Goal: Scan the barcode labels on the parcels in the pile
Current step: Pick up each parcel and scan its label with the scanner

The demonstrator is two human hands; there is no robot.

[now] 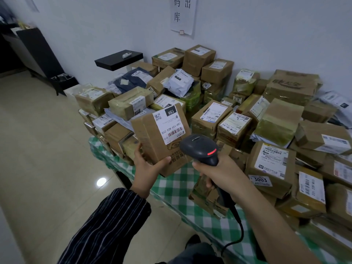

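Note:
My left hand [147, 165] grips a brown cardboard parcel [150, 138] by its lower left corner, tilted up above the table's near edge. Its white barcode label [168, 124] marked 15H faces me, and red scan light falls across the barcode. My right hand [219, 173] holds a black corded barcode scanner [201, 148] just right of the parcel, head aimed at the label, a red light glowing on it. Behind and to the right lies the pile of parcels [224, 119], mostly brown boxes with white labels.
The table has a green and white checked cloth [177, 189]. A taped parcel [207, 197] lies under my right wrist. A black shelf [119, 60] juts from the white wall at left. Tiled floor [47, 149] spreads to the left. The scanner cable [239, 231] hangs down.

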